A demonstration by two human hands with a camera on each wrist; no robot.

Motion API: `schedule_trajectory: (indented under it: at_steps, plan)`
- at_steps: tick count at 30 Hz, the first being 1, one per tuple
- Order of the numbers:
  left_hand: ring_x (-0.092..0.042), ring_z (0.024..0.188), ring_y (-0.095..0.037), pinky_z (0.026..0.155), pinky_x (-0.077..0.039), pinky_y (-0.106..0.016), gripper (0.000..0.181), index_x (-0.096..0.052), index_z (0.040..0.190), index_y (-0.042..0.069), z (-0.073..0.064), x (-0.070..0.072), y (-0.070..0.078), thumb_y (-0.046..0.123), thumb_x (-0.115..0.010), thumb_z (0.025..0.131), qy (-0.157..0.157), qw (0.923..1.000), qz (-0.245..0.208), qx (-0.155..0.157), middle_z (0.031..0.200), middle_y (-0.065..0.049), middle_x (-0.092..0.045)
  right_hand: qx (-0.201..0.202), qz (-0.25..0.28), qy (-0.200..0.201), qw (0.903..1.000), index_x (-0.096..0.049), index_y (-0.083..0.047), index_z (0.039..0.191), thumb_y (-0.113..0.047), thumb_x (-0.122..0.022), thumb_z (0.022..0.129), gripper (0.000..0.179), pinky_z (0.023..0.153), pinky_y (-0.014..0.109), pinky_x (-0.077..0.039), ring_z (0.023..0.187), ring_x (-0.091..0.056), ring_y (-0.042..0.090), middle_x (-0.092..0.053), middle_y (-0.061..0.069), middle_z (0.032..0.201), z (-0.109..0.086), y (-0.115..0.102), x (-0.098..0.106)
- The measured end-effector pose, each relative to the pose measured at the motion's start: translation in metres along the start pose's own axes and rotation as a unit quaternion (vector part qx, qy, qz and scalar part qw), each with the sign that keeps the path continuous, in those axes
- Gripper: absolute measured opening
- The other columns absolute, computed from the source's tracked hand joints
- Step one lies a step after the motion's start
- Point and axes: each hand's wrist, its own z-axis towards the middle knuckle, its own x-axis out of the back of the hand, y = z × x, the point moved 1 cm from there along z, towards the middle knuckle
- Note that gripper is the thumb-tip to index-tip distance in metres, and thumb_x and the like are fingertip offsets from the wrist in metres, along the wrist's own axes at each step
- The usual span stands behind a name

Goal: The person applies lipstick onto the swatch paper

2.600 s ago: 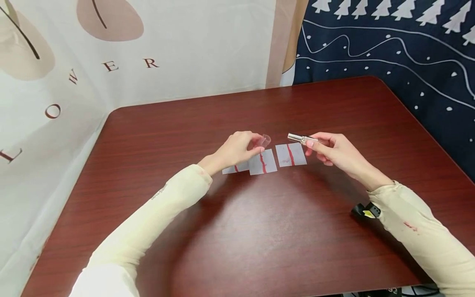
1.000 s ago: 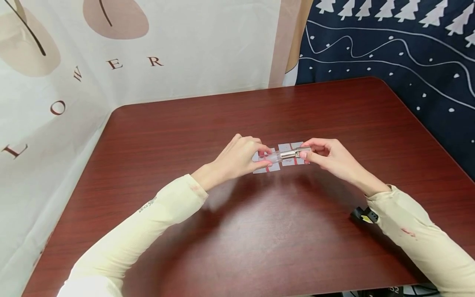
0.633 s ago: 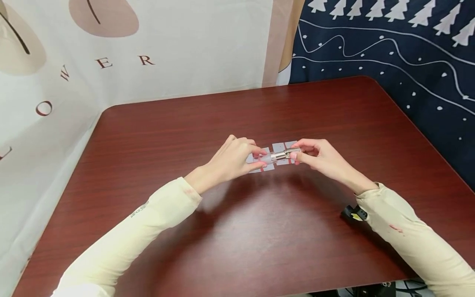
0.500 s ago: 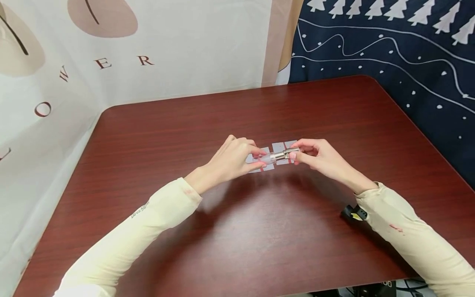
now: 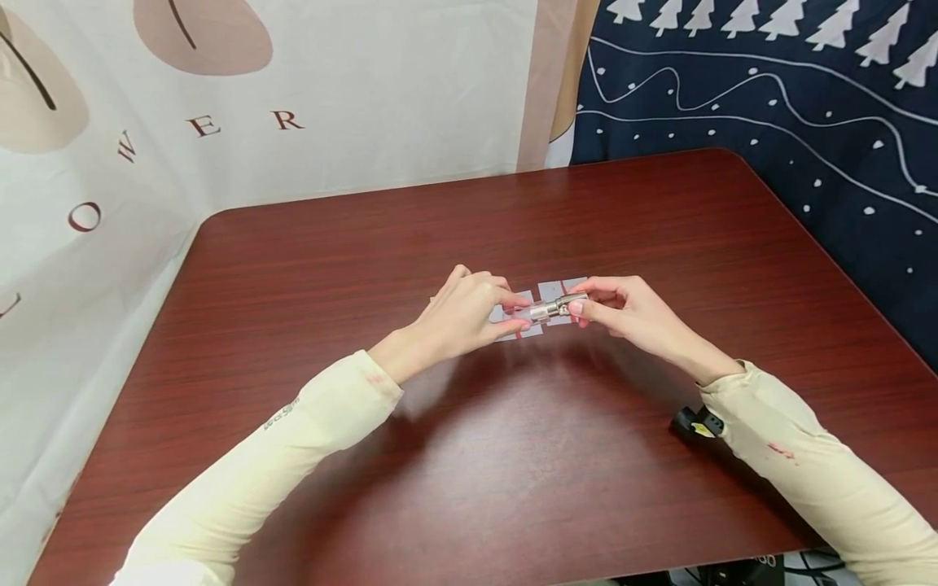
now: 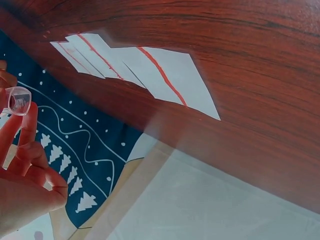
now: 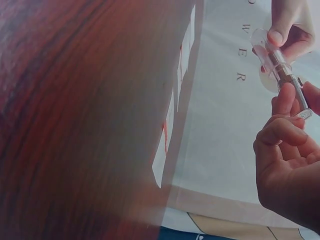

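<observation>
My left hand (image 5: pixel 458 313) pinches a clear plastic lipstick cap (image 7: pixel 265 47) between thumb and fingers. From the other side, my right hand (image 5: pixel 633 313) holds the silver lipstick tube (image 5: pixel 563 304) by its end. The two parts lie in one line, and the tube's front portion sits inside the cap's mouth, as the right wrist view shows. Both are held above white paper pieces (image 6: pixel 182 70), each bearing a red streak (image 6: pixel 159 67). The left hand hides part of the paper row in the head view.
A reddish-brown wooden table (image 5: pixel 469 488) lies under both hands. Behind it hang a white cloth (image 5: pixel 396 98) with letters and a navy cloth (image 5: pixel 696 89) with tree prints. Dark gear and cables (image 5: pixel 740 571) show past the table's near edge.
The cap and lipstick tube, earlier held apart, were brought together over the papers. In the last half second the tube shifts slightly left, with the hands almost still.
</observation>
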Motion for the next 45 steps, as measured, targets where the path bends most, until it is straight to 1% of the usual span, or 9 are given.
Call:
schedule_trajectory:
  at_steps: [6, 9, 12, 16, 18, 25, 32, 37, 45]
  plan:
    - [-0.057, 0.082, -0.013, 0.072, -0.032, -0.035, 0.027, -0.073, 0.105, 0.018, 0.0001, -0.0013, 0.0014, 0.034, -0.068, 0.084, 0.003, 1.0, 0.003, -0.004, 0.09, 0.004, -0.066, -0.002, -0.003, -0.001, 1.0, -0.065, -0.009, 0.11, -0.025, -0.064, 0.089, 0.026, 0.044, 0.026, -0.031, 0.062, -0.047, 0.032, -0.064, 0.017, 0.081, -0.0007, -0.0001, -0.0011]
    - [-0.057, 0.081, -0.014, 0.071, -0.032, -0.034, 0.026, -0.073, 0.105, 0.019, 0.0, -0.0024, 0.0022, 0.033, -0.068, 0.084, 0.006, 0.9999, 0.006, -0.005, 0.089, 0.003, -0.066, -0.004, -0.008, -0.003, 1.0, -0.065, -0.009, 0.111, -0.026, -0.064, 0.089, 0.028, 0.045, 0.027, -0.032, 0.064, -0.05, 0.033, -0.064, 0.019, 0.084, -0.0017, -0.0003, -0.0011]
    - [-0.055, 0.079, -0.014, 0.069, -0.032, -0.033, 0.024, -0.074, 0.104, 0.019, 0.0006, -0.0032, 0.003, 0.032, -0.069, 0.084, 0.01, 0.9999, 0.002, -0.007, 0.087, 0.003, -0.066, -0.004, -0.015, -0.002, 0.9999, -0.065, -0.01, 0.112, -0.027, -0.064, 0.089, 0.029, 0.045, 0.027, -0.032, 0.066, -0.051, 0.033, -0.065, 0.018, 0.086, -0.0025, -0.0003, -0.0007]
    - [-0.052, 0.076, -0.014, 0.068, -0.031, -0.033, 0.024, -0.074, 0.104, 0.02, 0.0026, -0.0036, 0.0042, 0.032, -0.069, 0.084, 0.012, 0.9999, -0.002, -0.011, 0.085, 0.004, -0.066, -0.002, -0.024, -0.001, 0.9997, -0.065, -0.01, 0.112, -0.026, -0.064, 0.089, 0.029, 0.046, 0.028, -0.031, 0.065, -0.05, 0.032, -0.066, 0.017, 0.087, -0.0036, -0.0002, -0.0001]
    - [-0.052, 0.076, -0.013, 0.068, -0.031, -0.032, 0.024, -0.074, 0.104, 0.02, 0.0034, -0.0037, 0.0048, 0.032, -0.069, 0.084, 0.01, 0.9999, 0.0, -0.01, 0.085, 0.005, -0.065, -0.004, -0.027, 0.0, 0.9996, -0.065, -0.009, 0.113, -0.026, -0.064, 0.089, 0.03, 0.046, 0.028, -0.03, 0.064, -0.049, 0.031, -0.066, 0.017, 0.087, -0.0041, -0.0002, 0.0001]
    - [-0.052, 0.077, -0.012, 0.068, -0.031, -0.032, 0.023, -0.074, 0.103, 0.02, 0.0052, -0.0051, 0.0059, 0.031, -0.069, 0.084, 0.009, 0.9998, 0.001, -0.018, 0.083, 0.008, -0.064, -0.017, -0.027, 0.001, 0.9995, -0.064, -0.007, 0.116, -0.026, -0.064, 0.089, 0.033, 0.044, 0.028, -0.03, 0.056, -0.044, 0.017, -0.067, 0.016, 0.085, -0.0066, -0.0009, -0.0005]
    - [-0.052, 0.081, -0.013, 0.07, -0.031, -0.033, 0.023, -0.074, 0.103, 0.019, 0.0057, -0.006, 0.0065, 0.03, -0.067, 0.084, 0.015, 0.9996, 0.007, -0.022, 0.085, 0.006, -0.064, -0.024, -0.017, -0.001, 0.9996, -0.064, -0.007, 0.116, -0.028, -0.064, 0.089, 0.035, 0.042, 0.027, -0.029, 0.053, -0.04, 0.016, -0.066, 0.019, 0.084, -0.0061, 0.0015, 0.0001]
    - [-0.052, 0.08, -0.014, 0.069, -0.031, -0.033, 0.022, -0.074, 0.102, 0.019, 0.0062, -0.0067, 0.006, 0.03, -0.067, 0.084, 0.016, 0.9996, 0.008, -0.024, 0.085, 0.005, -0.064, -0.029, -0.009, -0.005, 0.9995, -0.063, -0.007, 0.117, -0.028, -0.064, 0.089, 0.035, 0.042, 0.027, -0.029, 0.054, -0.041, 0.016, -0.066, 0.019, 0.085, -0.0051, 0.0024, 0.0002]
    - [-0.051, 0.08, -0.014, 0.069, -0.032, -0.033, 0.023, -0.074, 0.103, 0.019, 0.0051, -0.0077, 0.0029, 0.031, -0.067, 0.085, 0.016, 0.9995, 0.013, -0.022, 0.086, 0.005, -0.064, -0.029, 0.008, -0.009, 0.9995, -0.064, -0.006, 0.116, -0.027, -0.064, 0.088, 0.034, 0.041, 0.026, -0.027, 0.049, -0.035, 0.014, -0.064, 0.022, 0.084, -0.0022, 0.0018, -0.0028]
